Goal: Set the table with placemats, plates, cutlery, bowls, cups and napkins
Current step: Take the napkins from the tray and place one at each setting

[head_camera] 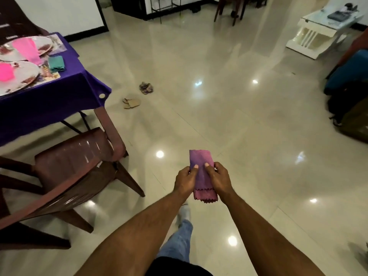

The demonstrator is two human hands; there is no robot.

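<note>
Both hands hold a folded pink-purple napkin (201, 175) in front of me, above the floor. My left hand (186, 180) pinches its left edge and my right hand (219, 179) its right edge, thumbs on top. The table (49, 96), covered in a purple cloth, stands at the far left. On it lie two patterned plates (23, 76), pink cups (6, 72), another pink item (29, 50) and a folded teal napkin (56, 63) near the table's right edge.
A brown plastic chair (75, 162) stands between me and the table. Scraps (131, 102) and a small crumpled thing (146, 88) lie on the glossy tiled floor. A white low table (318, 32) sits far right, with bags (348, 108) at the right edge.
</note>
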